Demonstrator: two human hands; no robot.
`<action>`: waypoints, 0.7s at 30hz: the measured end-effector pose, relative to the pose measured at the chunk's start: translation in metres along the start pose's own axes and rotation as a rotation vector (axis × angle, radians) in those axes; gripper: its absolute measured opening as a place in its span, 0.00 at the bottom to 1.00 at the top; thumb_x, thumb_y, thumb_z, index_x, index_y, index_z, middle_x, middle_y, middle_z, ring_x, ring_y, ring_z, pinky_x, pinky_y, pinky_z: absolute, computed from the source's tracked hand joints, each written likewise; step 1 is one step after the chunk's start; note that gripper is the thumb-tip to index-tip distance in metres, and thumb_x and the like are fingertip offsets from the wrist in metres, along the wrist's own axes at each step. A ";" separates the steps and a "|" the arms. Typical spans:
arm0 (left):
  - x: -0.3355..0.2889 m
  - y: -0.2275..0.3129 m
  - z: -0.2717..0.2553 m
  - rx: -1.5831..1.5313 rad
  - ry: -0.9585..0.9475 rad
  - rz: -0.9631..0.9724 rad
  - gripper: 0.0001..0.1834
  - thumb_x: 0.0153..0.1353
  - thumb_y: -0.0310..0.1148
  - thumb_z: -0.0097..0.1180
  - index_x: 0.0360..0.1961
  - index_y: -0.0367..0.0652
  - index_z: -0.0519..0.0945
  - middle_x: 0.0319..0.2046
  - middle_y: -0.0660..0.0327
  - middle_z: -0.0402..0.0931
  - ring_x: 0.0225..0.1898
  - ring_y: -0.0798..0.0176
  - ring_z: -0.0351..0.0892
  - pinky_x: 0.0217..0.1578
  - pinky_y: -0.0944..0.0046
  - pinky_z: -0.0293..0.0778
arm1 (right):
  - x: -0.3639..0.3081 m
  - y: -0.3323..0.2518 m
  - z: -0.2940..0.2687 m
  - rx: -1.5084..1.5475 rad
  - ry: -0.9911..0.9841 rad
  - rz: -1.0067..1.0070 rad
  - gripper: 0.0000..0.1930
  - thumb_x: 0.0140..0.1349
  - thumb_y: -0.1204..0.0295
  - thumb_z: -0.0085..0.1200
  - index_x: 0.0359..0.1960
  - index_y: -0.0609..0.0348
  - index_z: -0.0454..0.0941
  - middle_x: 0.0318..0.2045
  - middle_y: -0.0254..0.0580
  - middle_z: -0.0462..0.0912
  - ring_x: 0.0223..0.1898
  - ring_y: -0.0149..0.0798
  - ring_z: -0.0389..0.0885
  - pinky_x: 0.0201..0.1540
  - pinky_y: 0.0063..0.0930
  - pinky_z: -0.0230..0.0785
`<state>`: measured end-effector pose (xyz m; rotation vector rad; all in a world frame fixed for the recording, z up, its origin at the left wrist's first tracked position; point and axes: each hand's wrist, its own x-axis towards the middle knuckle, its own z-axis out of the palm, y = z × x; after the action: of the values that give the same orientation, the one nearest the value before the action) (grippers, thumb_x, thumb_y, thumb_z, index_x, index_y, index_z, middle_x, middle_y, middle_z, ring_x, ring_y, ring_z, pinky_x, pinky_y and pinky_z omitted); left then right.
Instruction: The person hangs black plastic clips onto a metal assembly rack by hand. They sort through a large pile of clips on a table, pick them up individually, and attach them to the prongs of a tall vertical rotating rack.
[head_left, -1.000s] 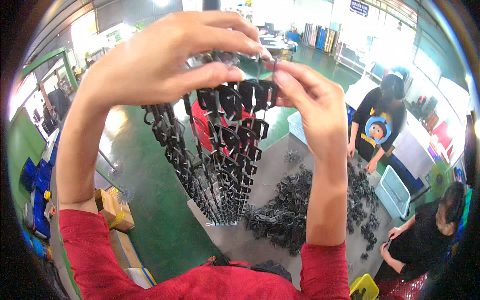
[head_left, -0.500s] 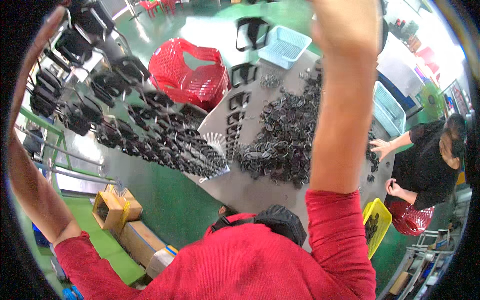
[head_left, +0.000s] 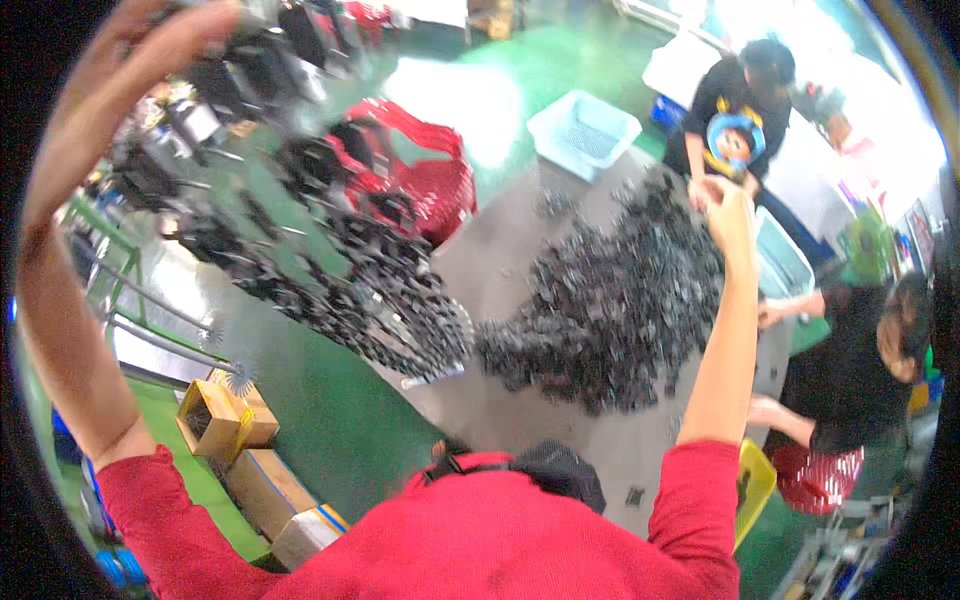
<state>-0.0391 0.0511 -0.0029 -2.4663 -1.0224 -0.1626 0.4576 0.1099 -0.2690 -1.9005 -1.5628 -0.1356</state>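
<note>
My left hand (head_left: 165, 50) is raised at the upper left, beside a rack hung with many black frame-shaped pieces (head_left: 330, 250). Its fingers are blurred and partly cut off by the rim, so any grip is unclear. The hanging pieces converge on a pale, round wire end (head_left: 455, 330) over the table. My right hand (head_left: 728, 200) reaches out past the far right of a loose heap of small black pieces (head_left: 610, 300). Its fingers look bent but are smeared, and nothing shows clearly in them. A co-worker's hand appears right beside it.
The grey table (head_left: 490, 230) bears the heap and a light blue basket (head_left: 585, 130). Two co-workers in black stand at the far right (head_left: 700, 120) and right (head_left: 845, 350). A yellow basket (head_left: 755, 490) sits at the right. Stacked red chairs (head_left: 440, 190) and cardboard boxes (head_left: 265, 490) lie left.
My right arm has moved away, farther out and lower in view. My left hand has shifted inward. The hanging column in the middle no longer shows there, and a far co-worker has come into sight.
</note>
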 end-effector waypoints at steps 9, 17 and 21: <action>0.003 0.028 -0.003 -0.457 0.156 0.008 0.22 0.56 0.31 0.51 0.53 0.39 0.70 0.50 0.55 0.72 0.51 0.57 0.72 0.52 0.59 0.67 | -0.021 -0.291 -0.063 1.207 -0.230 -0.528 0.14 0.59 0.70 0.52 0.45 0.66 0.75 0.35 0.41 0.81 0.36 0.28 0.78 0.40 0.20 0.70; 0.005 0.031 -0.005 -0.300 0.201 0.101 0.19 0.55 0.31 0.53 0.49 0.42 0.76 0.43 0.50 0.76 0.44 0.53 0.76 0.44 0.61 0.70 | -0.026 -0.326 -0.062 1.218 -0.122 -0.548 0.10 0.57 0.70 0.54 0.34 0.66 0.80 0.25 0.36 0.81 0.24 0.24 0.74 0.29 0.17 0.67; 0.003 0.031 -0.007 -0.231 0.181 0.083 0.18 0.54 0.30 0.53 0.48 0.42 0.76 0.43 0.50 0.76 0.44 0.52 0.76 0.44 0.61 0.70 | -0.029 -0.309 -0.064 1.296 0.018 -0.525 0.10 0.58 0.70 0.52 0.33 0.65 0.80 0.25 0.36 0.81 0.24 0.24 0.74 0.28 0.17 0.66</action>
<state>-0.0147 0.0302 -0.0074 -2.6362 -0.8639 -0.4927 0.1903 0.0708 -0.1025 -0.4796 -1.4850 0.5181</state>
